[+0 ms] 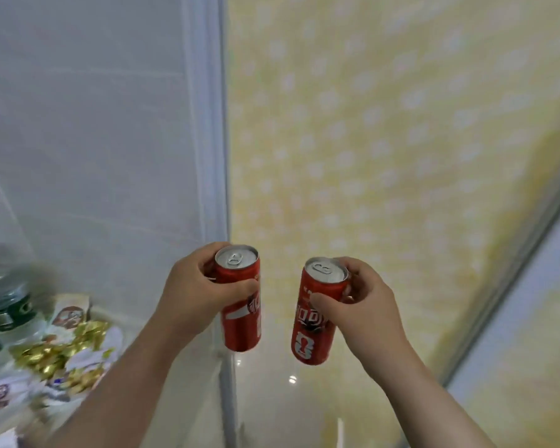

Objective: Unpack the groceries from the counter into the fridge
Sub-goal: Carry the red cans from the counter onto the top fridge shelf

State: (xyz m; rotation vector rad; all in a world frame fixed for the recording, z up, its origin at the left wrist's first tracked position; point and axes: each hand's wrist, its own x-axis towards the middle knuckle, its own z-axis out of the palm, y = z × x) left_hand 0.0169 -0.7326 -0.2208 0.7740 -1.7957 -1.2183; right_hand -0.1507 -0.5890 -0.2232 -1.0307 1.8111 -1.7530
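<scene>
Two slim red cola cans are held upright in the air in front of me. My left hand (194, 292) grips the left can (241, 321) round its upper half, thumb across the front. My right hand (361, 305) grips the right can (311, 331) near its silver top, thumb on the label. The cans are a short gap apart and do not touch. Both pull tabs look unopened. No fridge interior shows in this view.
A yellow panel with white dots (385, 140) fills the right, edged by a pale frame (207, 124). On the counter at lower left lie gold-wrapped sweets (62, 354), snack packets (70, 313) and clear bottles with green labels (4, 286). Glossy floor (272, 399) lies below.
</scene>
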